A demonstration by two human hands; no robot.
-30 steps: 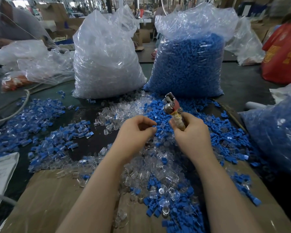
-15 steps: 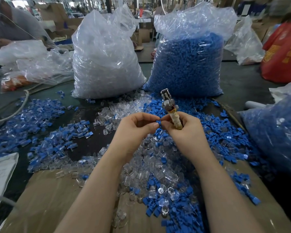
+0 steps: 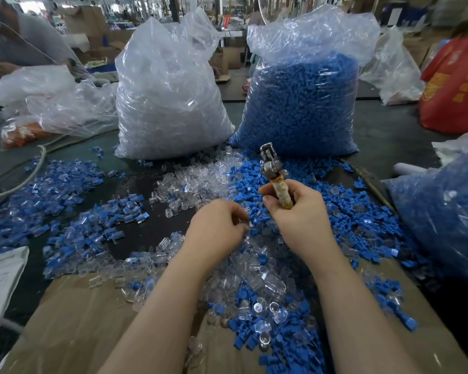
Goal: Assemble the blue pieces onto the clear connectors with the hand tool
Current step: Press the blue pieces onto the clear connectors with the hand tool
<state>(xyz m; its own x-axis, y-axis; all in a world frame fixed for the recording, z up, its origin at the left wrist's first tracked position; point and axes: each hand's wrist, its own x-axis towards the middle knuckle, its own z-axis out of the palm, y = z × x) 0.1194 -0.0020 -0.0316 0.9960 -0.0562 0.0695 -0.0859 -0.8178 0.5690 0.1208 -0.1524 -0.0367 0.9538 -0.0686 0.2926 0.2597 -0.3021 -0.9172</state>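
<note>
Head view, worktable w/ loose parts. Right hand grips the hand tool by its tape-wrapped handle, fingers curled round it; tool stands nearly upright, metal head up, above the mixed pile. Left hand lies knuckles-up just left of the right hand, fingers curled down into the pile at its tips; whether it pinches a part cannot be told, fingertips being hidden. The two hands are near each other but apart.

Loose blue pieces spread thickest on the right side of the table and toward the near edge. Clear connectors lie in a patch at centre, mixed w/ blue around and under the hands. At left, a spread of parts in which blue and clear appear joined, apart from the central pile across a strip of dark tabletop.

Behind: bag of clear connectors, left, and bag of blue pieces, right, both upright, side by side. A further blue-filled bag sits at the right edge. Brown cardboard sheet covers the near table under the forearms. A pale cable runs along the far left.
</note>
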